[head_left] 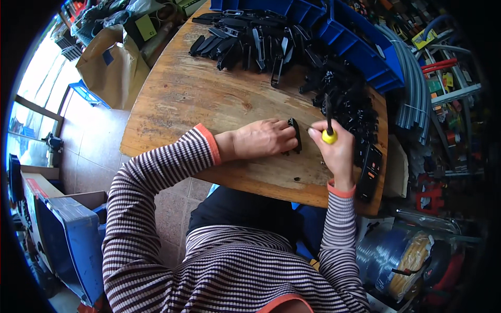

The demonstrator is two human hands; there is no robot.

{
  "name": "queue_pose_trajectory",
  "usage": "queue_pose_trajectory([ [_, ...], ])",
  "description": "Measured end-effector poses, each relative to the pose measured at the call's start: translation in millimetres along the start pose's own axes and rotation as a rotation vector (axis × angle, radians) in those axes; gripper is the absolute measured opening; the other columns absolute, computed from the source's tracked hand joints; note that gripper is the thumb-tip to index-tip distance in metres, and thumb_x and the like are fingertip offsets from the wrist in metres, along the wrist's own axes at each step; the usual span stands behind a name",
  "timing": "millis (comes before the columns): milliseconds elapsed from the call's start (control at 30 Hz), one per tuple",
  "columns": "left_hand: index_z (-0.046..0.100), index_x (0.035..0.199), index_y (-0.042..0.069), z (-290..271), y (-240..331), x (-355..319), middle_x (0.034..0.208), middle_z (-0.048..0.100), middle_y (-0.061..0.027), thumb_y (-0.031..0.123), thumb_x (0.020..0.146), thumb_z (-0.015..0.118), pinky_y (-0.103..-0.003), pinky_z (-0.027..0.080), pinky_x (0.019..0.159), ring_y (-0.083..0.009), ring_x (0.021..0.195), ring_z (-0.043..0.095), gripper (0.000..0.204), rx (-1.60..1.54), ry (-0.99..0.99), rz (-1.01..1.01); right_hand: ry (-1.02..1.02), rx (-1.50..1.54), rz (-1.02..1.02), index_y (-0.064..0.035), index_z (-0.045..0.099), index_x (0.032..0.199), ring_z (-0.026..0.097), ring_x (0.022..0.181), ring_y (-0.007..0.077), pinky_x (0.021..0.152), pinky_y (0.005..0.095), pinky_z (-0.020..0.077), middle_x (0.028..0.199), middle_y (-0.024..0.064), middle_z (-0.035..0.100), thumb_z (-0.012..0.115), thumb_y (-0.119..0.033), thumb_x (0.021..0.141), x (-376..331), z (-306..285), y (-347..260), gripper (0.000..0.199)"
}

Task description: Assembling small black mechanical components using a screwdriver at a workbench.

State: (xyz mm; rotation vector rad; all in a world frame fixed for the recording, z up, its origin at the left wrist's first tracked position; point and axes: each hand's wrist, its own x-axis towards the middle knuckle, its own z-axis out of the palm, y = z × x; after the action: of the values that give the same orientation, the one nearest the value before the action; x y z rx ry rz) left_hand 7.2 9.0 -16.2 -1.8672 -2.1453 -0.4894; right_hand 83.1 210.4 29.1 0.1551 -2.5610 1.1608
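Note:
My left hand (266,138) lies on the wooden table (182,99) with its fingers curled round a black plastic part (294,134). This part is long and narrow, and stands out past my fingertips. To its right, my right hand (336,151) is closed on a screwdriver (329,136) with a yellow handle and a dark shaft that points away from me. The screwdriver is apart from the black part. A small dark piece (297,179) lies on the wood near the table's front edge.
Long black parts (258,41) are heaped at the far side, and smaller black pieces (349,104) pile up along the right. Behind them stand blue bins (360,49). A phone (370,169) lies at the right edge. Left of the table are a paper bag (112,68) and a blue crate (75,240).

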Motion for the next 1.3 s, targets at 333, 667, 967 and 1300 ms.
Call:
queue_pose_trajectory([
  [333,0.057,0.103,0.003,5,4,7,0.125,0.053,-0.0162,0.015,0.081,0.058,-0.036,0.05,0.089,-0.0273,0.114,0.053,0.024,-0.156,0.037,-0.052,-0.001,-0.13,-0.074,-0.0012,0.061,0.086,0.062,0.061,0.0199,0.057,0.0293,0.0471,0.07,0.0111,0.063,0.072,-0.004,0.08,15,17,13,0.013],
  [667,0.058,0.111,0.004,7,17,17,0.124,0.055,-0.0134,0.016,0.084,0.056,-0.034,0.047,0.089,-0.0256,0.117,0.052,0.03,-0.045,-0.008,0.057,-0.046,-0.11,-0.076,-0.0016,0.06,0.085,0.065,0.071,0.0272,0.06,0.0317,0.0492,0.08,0.0118,0.065,0.071,0.0,0.077,19,9,17,0.014],
  [967,0.059,0.111,0.005,15,19,18,0.12,0.059,-0.0103,0.017,0.084,0.056,-0.03,0.047,0.081,-0.0212,0.113,0.054,0.029,0.027,0.01,0.111,-0.144,-0.275,-0.4,-0.0016,0.06,0.085,0.066,0.075,0.0275,0.064,0.0324,0.0517,0.086,0.0113,0.067,0.07,0.001,0.077,26,3,26,0.013],
  [1300,0.059,0.108,0.005,10,20,23,0.121,0.058,-0.0093,0.017,0.086,0.055,-0.031,0.047,0.081,-0.0216,0.113,0.054,0.025,-0.014,-0.005,0.134,0.063,0.495,-0.04,-0.0034,0.058,0.095,0.06,0.069,0.0087,0.065,0.022,0.049,0.084,0.0097,0.068,0.065,-0.014,0.09,49,21,3,0.013],
])
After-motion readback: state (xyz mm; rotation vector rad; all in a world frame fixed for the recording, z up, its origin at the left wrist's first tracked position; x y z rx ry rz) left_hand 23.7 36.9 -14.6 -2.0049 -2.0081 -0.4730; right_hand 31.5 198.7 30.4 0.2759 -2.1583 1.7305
